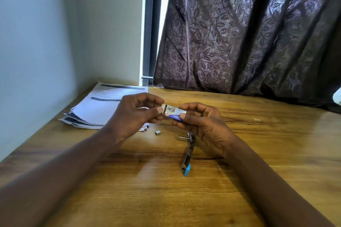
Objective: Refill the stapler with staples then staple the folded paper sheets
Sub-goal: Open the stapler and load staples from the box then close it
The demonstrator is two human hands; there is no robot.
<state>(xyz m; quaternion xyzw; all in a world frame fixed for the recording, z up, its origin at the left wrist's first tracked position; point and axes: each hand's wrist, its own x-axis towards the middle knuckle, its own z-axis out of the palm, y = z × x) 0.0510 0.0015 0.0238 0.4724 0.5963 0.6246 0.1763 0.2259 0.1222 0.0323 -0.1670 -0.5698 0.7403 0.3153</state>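
A small blue and white staple box (174, 113) is held above the wooden table (258, 143). My right hand (201, 125) grips its right end between thumb and fingers. My left hand (136, 114) pinches the box's left, open end with thumb and forefinger. Below the right hand the stapler (188, 153) lies swung open on the table, metal rail up, its blue end (186, 170) toward me. A short loose strip of staples (157, 132) rests on the table left of the stapler. The stack of printed paper sheets (99, 107) lies at the back left, partly behind my left hand.
A dark leaf-patterned curtain (249, 33) hangs behind the table's far edge. A pale wall (46, 42) runs along the left side. A white object (337, 96) shows at the right edge of the view.
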